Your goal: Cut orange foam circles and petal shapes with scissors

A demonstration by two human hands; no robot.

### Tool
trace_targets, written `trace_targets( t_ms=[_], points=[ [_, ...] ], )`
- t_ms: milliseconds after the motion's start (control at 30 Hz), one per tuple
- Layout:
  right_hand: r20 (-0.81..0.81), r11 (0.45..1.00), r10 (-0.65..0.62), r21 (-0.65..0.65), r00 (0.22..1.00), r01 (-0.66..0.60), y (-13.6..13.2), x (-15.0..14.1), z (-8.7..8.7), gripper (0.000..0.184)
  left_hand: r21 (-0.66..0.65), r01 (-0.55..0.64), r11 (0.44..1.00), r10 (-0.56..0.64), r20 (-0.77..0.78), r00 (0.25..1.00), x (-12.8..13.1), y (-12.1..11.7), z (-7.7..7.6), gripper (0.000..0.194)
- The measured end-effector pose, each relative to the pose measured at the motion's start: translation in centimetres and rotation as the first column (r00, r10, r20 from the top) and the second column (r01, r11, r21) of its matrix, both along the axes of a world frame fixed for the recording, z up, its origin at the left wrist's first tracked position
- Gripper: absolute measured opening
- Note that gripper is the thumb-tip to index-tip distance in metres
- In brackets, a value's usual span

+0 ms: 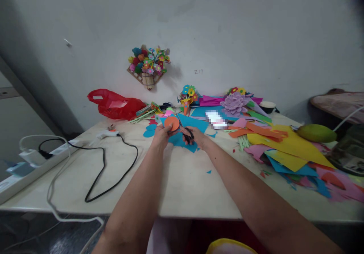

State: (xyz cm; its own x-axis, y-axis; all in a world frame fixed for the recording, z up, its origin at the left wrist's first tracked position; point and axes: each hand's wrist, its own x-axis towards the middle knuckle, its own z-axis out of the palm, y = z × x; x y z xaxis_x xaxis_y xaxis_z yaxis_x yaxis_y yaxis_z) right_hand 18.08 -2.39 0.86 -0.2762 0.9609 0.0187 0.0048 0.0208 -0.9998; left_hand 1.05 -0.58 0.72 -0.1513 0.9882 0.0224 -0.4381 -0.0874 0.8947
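Observation:
My left hand (162,134) pinches an orange paper circle (171,123) near its lower left edge. Black-handled scissors (189,134) are in my right hand (195,137), fingers wrapped round the handles. Their blades point up and left beside the circle; whether they touch it I cannot tell. Beneath both hands lies a blue sheet (196,123) with cut edges. Several blue paper circles (149,133) rest on the table just left of my left hand. A small blue scrap (209,172) lies nearer to me.
Coloured sheets and offcuts (287,144) pile up on the right, with a green mango-like fruit (317,133). A phone (216,119), paper flowers (188,93) and a red plastic bag (116,105) stand along the back. A glue gun (108,133) and black cord (102,170) lie left.

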Motion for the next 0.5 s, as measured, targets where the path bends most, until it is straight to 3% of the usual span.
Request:
trace_targets(
  t_ms=[500],
  points=[
    [-0.006, 1.0, -0.003, 0.03, 1.0, 0.003, -0.01, -0.33, -0.08, 0.047, -0.005, 0.004, 1.0, -0.005, -0.029, 1.0, -0.08, -0.02, -0.02, 0.024]
  ],
)
